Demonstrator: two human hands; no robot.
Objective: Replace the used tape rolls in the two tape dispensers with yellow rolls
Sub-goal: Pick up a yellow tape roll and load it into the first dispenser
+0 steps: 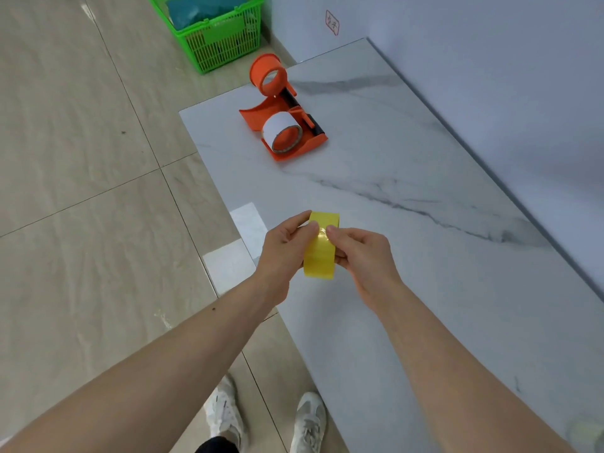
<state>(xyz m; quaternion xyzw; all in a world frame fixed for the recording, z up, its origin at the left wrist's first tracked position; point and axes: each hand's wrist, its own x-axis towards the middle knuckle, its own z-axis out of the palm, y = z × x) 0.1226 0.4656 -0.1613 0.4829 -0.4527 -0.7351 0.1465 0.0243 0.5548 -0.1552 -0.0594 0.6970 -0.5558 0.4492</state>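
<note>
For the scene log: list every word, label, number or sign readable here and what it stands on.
Red-outlined sticker on the wall: red characters, too small and blurred to read.
White label around the roll in the near orange tape dispenser: blank.
Yellow tape roll, green basket: no text visible.

One marking carries text: a small label [332, 22] fixed to the white wall [457, 44] at the far side of the scene, right of the green basket [215, 34]. The label has a red outline with cut corners and sits tilted. It holds two red handwritten characters, too small and blurred to read. No legible text, brand, or number shows on the yellow tape roll [322, 246], the orange tape dispensers [284, 125], or the basket.
</note>
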